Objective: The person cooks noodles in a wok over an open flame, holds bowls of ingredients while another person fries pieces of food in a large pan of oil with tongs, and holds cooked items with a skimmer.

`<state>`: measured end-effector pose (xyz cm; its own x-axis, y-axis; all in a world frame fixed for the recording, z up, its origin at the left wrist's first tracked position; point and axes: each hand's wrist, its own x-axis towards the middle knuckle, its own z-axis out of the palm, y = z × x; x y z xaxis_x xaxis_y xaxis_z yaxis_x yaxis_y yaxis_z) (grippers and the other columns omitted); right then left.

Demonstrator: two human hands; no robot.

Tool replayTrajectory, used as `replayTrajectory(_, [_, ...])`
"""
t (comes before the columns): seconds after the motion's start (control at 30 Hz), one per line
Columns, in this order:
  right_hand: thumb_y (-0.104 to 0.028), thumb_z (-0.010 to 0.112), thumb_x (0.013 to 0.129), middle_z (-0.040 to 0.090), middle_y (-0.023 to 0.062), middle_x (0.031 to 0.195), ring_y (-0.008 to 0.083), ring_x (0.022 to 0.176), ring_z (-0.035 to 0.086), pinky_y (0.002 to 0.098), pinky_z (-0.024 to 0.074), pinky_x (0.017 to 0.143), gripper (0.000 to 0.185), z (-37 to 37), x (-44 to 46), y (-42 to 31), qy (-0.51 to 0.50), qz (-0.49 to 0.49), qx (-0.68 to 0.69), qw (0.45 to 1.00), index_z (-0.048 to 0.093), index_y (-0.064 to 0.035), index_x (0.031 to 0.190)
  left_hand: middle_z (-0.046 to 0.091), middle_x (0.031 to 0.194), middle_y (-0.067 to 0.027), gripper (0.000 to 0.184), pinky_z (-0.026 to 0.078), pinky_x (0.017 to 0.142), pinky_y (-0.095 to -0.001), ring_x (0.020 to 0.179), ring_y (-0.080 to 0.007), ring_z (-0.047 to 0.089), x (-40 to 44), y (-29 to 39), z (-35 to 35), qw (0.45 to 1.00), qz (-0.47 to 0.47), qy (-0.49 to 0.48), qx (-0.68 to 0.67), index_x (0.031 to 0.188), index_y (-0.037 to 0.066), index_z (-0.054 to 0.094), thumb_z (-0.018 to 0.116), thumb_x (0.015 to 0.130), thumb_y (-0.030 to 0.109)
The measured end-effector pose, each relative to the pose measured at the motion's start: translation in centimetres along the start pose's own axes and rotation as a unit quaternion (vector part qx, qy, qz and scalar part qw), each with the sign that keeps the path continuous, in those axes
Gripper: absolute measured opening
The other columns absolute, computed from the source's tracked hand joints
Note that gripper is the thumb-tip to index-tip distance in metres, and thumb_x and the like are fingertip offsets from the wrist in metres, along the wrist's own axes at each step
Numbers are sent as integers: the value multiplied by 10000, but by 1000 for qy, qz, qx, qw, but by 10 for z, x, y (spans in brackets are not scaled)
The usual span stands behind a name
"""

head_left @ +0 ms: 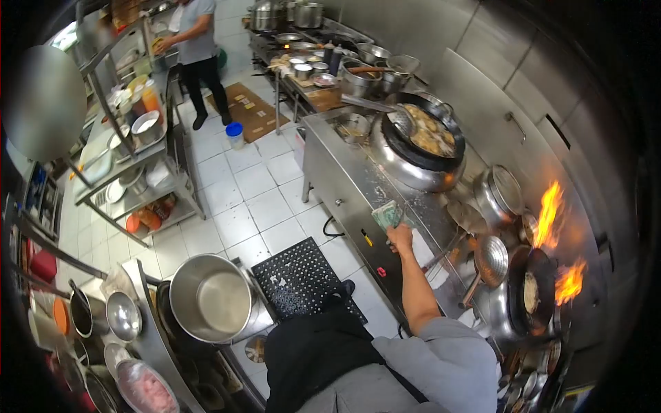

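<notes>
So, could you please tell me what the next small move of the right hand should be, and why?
I'd probably wipe the greenish cloth forward over the steel counter: the right hand seems to have it in its grip, and pale scraps lie just beyond it.

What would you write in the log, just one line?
right hand: holding cloth | cloth: at counter | left hand: out of view | flames: beside pan | pan: food inside

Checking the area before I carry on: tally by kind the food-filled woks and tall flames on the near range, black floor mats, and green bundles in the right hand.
Woks: 2
Tall flames: 2
Black mat: 1
Green bundle in right hand: 1
Total: 6
</notes>
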<state>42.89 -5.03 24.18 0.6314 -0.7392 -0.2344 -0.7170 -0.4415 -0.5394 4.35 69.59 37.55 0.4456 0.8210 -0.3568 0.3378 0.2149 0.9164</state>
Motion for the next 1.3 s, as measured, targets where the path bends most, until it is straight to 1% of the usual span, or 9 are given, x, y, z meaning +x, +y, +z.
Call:
replayTrajectory(0.1, [-322, 632, 812, 680, 200, 714, 272, 494, 652, 380, 545, 420, 433, -8, 2, 4, -36, 14, 22, 999, 648, 110, 841, 435, 1418, -289, 673, 520, 917, -469, 1239, -357, 523, 30, -15, 93, 987, -29, -158, -12, 1481, -22, 257, 495, 990, 372])
replayTrajectory(0.13, [-315, 636, 812, 681, 194, 711, 272, 501, 654, 385, 545, 420, 426, -10, 4, 10, -44, 18, 42, 998, 647, 111, 816, 610, 1207, -111, 493, 624, 609, -354, 951, -253, 652, 41, -21, 140, 969, -15, -211, -127, 1303, 57, 517, 583, 818, 124])
replayTrajectory(0.2, [-270, 616, 829, 654, 143, 722, 224, 518, 630, 368, 512, 376, 335, -19, 6, 21, -92, 49, 176, 979, 635, 59, 889, 591, 1156, -147, 533, 606, 471, -287, 935, -222, 635, 17, -6, 234, 951, -31, -263, -158, 1275, 14, 507, 542, 745, 56])
replayTrajectory(0.33, [-208, 580, 923, 615, 73, 721, 163, 528, 583, 341, 495, 408, 169, -83, -21, 17, -215, 79, 443, 867, 593, -45, 966, 624, 1129, -177, 477, 634, 524, -344, 851, -266, 692, -24, 20, 380, 906, -40, -397, -141, 1261, -32, 502, 505, 785, -9])
replayTrajectory(0.47, [-266, 522, 1007, 619, 26, 816, 109, 585, 574, 288, 492, 470, 213, -152, -59, -23, -177, -86, 519, 832, 556, -72, 1089, 640, 1066, -185, 363, 621, 516, -340, 737, -259, 693, -73, 41, 489, 867, -16, -491, -83, 1207, -62, 503, 468, 848, -19])
replayTrajectory(0.57, [-285, 514, 1016, 554, -18, 761, 51, 549, 468, 217, 382, 461, 270, -188, -51, -31, -163, -164, 415, 880, 562, -59, 1156, 652, 975, -189, 304, 609, 489, -327, 633, -270, 685, -114, 54, 562, 828, -18, -557, -58, 1180, -74, 505, 467, 889, 5])
replayTrajectory(0.8, [-196, 606, 958, 578, -5, 795, 90, 695, 545, 249, 470, 643, 267, -225, -16, -47, -231, -234, 274, 904, 567, -6, 1141, 654, 901, -188, 181, 624, 512, -327, 629, -265, 694, -192, 52, 690, 773, 3, -634, -31, 1054, -61, 487, 449, 881, -23])
replayTrajectory(0.93, [-207, 680, 884, 696, 154, 994, 299, 991, 656, 363, 508, 826, 334, -271, -4, -75, -110, -338, 32, 934, 636, -1, 1144, 660, 875, -179, 152, 622, 506, -322, 624, -245, 693, -215, 53, 733, 770, 3, -638, -4, 1019, -50, 497, 445, 877, -38])
replayTrajectory(1.3, [-213, 666, 843, 642, 129, 815, 351, 775, 666, 484, 513, 659, 221, -213, 65, -153, 27, -399, -140, 906, 659, -62, 1003, 672, 904, -187, 227, 629, 513, -335, 686, -255, 703, -236, 69, 805, 756, -12, -654, 33, 1043, -84, 523, 396, 855, -72])
